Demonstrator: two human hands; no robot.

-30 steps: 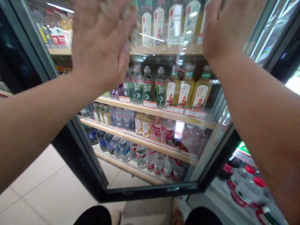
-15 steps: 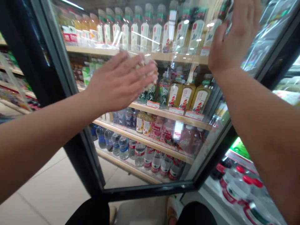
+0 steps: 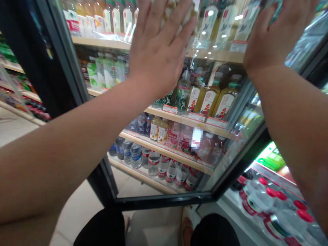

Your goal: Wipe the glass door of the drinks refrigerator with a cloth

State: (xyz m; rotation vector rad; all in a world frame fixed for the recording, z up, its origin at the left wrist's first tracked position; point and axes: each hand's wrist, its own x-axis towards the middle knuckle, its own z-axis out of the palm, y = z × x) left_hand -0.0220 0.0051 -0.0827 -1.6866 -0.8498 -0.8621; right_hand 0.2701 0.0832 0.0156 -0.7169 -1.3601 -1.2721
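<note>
My left hand (image 3: 157,51) lies over a crumpled, cream-coloured cloth (image 3: 170,9), pressing it on the glass door (image 3: 164,203). Its fingers point up, and bits of the cloth show between them. At the upper right is my right hand (image 3: 278,37), its fingertips cut off by the top edge. Something dark and teal shows beside its thumb; what this is I cannot make out. Behind the glass stand rows of drink bottles (image 3: 224,100).
Wooden-edged shelves (image 3: 189,120) cross behind the pane. Red-capped bottles (image 3: 258,198) stand inside the cooler at the lower right. More stocked shelves (image 3: 15,68) are at the left. Pale floor tiles (image 3: 74,208) and my knees (image 3: 102,229) show below.
My left hand has moved up and slightly right across the glass with the cloth, its fingers turning upward. My right hand appears farther right. The view has shifted slightly.
</note>
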